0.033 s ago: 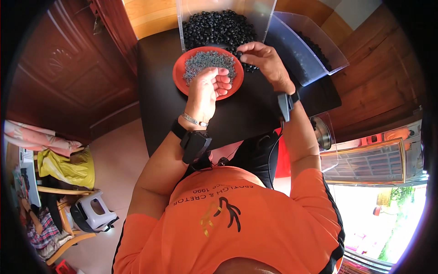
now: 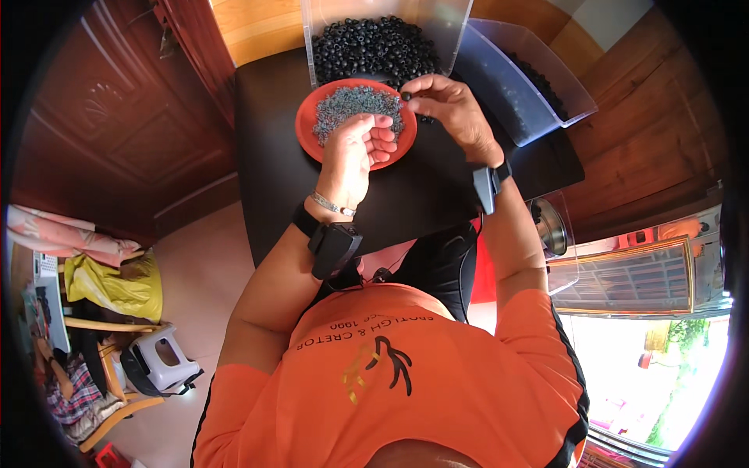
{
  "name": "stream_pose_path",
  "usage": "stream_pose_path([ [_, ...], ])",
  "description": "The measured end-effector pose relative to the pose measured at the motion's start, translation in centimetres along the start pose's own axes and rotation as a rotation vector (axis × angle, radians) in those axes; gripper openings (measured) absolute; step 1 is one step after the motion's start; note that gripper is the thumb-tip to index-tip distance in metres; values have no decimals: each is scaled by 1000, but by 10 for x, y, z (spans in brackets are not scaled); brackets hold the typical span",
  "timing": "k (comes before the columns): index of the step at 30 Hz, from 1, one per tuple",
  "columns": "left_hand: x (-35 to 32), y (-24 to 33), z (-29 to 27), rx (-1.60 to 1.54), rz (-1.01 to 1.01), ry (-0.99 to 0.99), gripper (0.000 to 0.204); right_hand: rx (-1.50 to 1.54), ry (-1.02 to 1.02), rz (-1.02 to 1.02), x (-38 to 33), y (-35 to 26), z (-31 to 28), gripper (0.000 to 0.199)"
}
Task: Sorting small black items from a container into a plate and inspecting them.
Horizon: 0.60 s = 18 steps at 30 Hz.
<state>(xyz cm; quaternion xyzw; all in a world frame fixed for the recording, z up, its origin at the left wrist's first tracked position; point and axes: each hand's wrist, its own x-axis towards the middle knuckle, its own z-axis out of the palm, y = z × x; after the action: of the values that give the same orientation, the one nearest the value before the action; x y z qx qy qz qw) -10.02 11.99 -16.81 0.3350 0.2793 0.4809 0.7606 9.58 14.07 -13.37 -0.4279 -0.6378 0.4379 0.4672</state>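
Observation:
My right hand (image 2: 456, 117) pinches a small round black part (image 2: 406, 96) between thumb and fingertips, at the right rim of an orange plate (image 2: 305, 129). On that plate lies a heap of tiny grey-blue pieces (image 2: 351, 105), too small to name. Over the plate's near side, my left hand (image 2: 353, 156) is closed with fingers curled and thumb bent in; whatever it may hold is hidden. Right behind the plate, a clear plastic bin (image 2: 307, 47) lies open toward me, full of black ring-like parts (image 2: 374, 48). A few of these have spilled beside my right fingertips.
A second clear bin (image 2: 499, 86) with black parts stands at the right of the dark table (image 2: 312, 207). A metal bowl (image 2: 550, 226) sits below on the right. At the left are a wooden door (image 2: 117, 117), a grey plastic stool (image 2: 162, 363) and another person's arm (image 2: 58, 374).
My right hand has shifted slightly left and toward me, carrying the small black part along the plate's rim. The left hand stays in place.

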Motion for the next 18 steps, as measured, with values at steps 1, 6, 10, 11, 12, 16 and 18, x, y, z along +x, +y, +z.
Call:
stream_pose_path([
  [1, 0, 0, 1, 13, -5, -32, 25, 10, -36, -33, -6, -1, 6, 21],
  [6, 7, -9, -6, 17, 8, -146, 22, -148, -54, -180, -20, -8, 29, 16],
  [10, 7, -8, -6, -22, 5, -203, 18, -163, -30, -239, -23, -10, 31, 18],
  [11, 5, -7, -3, -18, 2, -207, 18, -162, -24, -239, -24, -9, 30, 18],
  [12, 2, -5, 1, -26, 5, -193, 16, -212, -12, -272, -24, -8, 29, 19],
  [16, 4, -6, 0, -46, 52, -240, 14, -353, 65, -315, -29, -14, 29, 25],
  [18, 3, -5, 0, -49, 60, -245, 14, -320, 63, -301, -32, -16, 30, 25],
])
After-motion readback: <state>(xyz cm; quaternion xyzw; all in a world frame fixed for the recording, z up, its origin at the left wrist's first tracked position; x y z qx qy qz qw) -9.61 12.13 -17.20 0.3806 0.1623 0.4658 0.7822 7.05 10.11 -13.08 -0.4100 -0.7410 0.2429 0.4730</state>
